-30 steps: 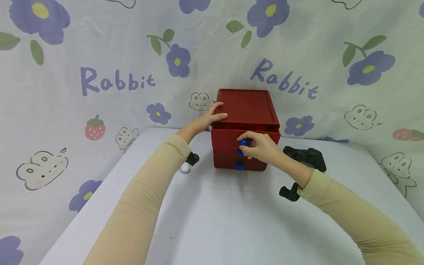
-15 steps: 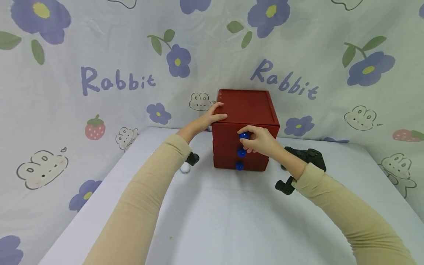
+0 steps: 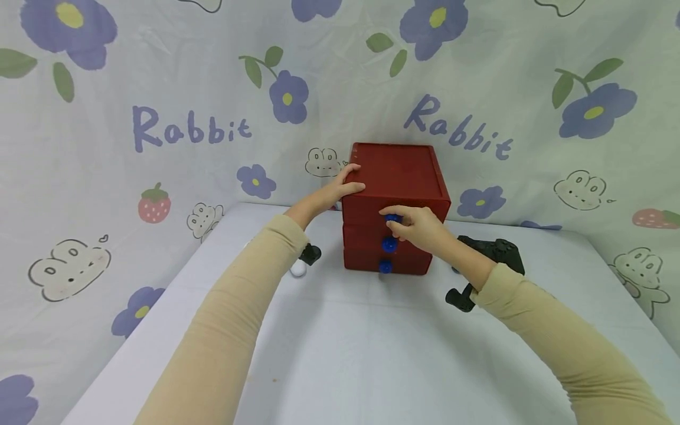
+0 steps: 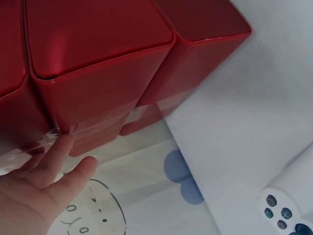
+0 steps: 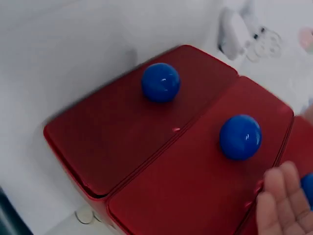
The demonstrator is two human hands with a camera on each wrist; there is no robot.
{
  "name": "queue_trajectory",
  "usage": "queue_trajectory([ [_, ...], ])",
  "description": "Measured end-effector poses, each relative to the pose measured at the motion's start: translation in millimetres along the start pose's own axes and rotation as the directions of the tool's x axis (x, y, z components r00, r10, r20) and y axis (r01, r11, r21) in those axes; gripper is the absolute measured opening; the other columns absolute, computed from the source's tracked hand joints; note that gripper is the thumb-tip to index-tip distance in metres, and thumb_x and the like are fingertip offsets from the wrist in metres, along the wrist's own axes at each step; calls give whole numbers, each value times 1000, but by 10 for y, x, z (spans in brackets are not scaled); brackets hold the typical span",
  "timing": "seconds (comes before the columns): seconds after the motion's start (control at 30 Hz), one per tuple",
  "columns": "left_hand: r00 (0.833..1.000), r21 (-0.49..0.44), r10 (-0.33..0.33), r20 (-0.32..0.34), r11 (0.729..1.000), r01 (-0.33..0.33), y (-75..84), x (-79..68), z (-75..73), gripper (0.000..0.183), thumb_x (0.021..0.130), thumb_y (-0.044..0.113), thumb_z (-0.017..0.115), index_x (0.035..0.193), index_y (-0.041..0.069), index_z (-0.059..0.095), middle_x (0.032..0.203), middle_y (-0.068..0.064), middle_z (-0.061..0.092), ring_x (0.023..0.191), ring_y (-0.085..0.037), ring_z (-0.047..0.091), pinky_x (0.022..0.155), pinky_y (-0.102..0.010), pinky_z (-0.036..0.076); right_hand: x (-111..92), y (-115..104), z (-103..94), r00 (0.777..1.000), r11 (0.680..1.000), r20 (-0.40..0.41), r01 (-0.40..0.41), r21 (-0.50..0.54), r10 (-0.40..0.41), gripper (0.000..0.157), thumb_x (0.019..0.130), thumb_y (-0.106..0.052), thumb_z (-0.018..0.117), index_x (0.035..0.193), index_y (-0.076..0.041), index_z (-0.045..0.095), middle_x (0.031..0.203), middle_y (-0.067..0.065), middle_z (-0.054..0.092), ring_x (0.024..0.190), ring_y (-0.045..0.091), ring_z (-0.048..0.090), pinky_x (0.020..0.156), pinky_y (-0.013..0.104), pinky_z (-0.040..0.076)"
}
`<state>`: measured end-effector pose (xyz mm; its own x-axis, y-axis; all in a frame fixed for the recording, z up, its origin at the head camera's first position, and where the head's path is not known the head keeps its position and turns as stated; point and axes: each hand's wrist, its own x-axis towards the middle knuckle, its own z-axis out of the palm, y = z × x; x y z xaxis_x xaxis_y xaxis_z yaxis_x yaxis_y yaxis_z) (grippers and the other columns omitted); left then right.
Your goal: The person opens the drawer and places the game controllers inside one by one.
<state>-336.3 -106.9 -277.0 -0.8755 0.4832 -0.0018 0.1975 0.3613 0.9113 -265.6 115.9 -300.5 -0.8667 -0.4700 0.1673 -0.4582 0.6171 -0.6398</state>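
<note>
A red cabinet (image 3: 395, 171) with three stacked drawers stands against the backdrop, and each drawer front has a round blue knob. At its upper left edge rests my left hand (image 3: 337, 186), thumb and fingers spread over the top and side. My right hand (image 3: 422, 227) has index finger and thumb about the top knob (image 3: 393, 218), which they partly cover. Below it are the middle knob (image 3: 389, 244) and bottom knob (image 3: 385, 267), untouched. In the right wrist view, the other fingers (image 5: 286, 196) extend beside the top drawer. All three drawer fronts sit flush.
A black game controller (image 3: 496, 254) lies right of the cabinet, partly behind my right forearm. On the left is a white game controller (image 4: 288, 210), mostly hidden by my left arm in the head view. White cloth (image 3: 340, 354) covers the table; a patterned cloth backdrop (image 3: 186, 77) hangs behind.
The top drawer stood slightly out one second ago; my right hand pushed it in by half a second ago. Since then the index finger has straightened somewhat. My left hand stays put.
</note>
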Motion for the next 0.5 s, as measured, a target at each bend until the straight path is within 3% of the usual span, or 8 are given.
queue_trajectory([
  [0.13,1000,-1,3,3,1000,-3,6,0,-1,63,91,28,41,144,16,10,144,-14,19,125,-29,34,103,-44,28,-92,-54,89,997,973,5,80,-216,-81,29,90,-16,57,119,-14,62,57,4,55,45,13,42,44,22,34],
  [0.23,1000,-3,3,-1,1000,-3,6,0,3,64,90,29,42,144,15,10,145,-14,17,125,-29,33,103,-44,28,-138,-31,163,995,953,33,95,-289,-89,28,88,-20,60,115,-12,64,59,0,57,46,9,45,45,20,40],
  [0.37,1000,-4,-4,0,1000,4,2,0,8,64,90,30,42,144,17,10,146,-13,16,126,-28,31,104,-44,26,-172,49,236,996,954,60,78,-288,-63,32,87,-23,62,117,-10,63,70,2,66,57,10,56,52,22,48],
  [0.5,1000,0,-4,-5,1000,4,-8,7,10,64,91,31,43,144,17,10,146,-13,17,127,-28,31,104,-44,26,-175,133,272,996,965,66,69,-253,-54,36,86,-23,63,119,-9,61,70,2,65,59,11,57,54,23,48],
])
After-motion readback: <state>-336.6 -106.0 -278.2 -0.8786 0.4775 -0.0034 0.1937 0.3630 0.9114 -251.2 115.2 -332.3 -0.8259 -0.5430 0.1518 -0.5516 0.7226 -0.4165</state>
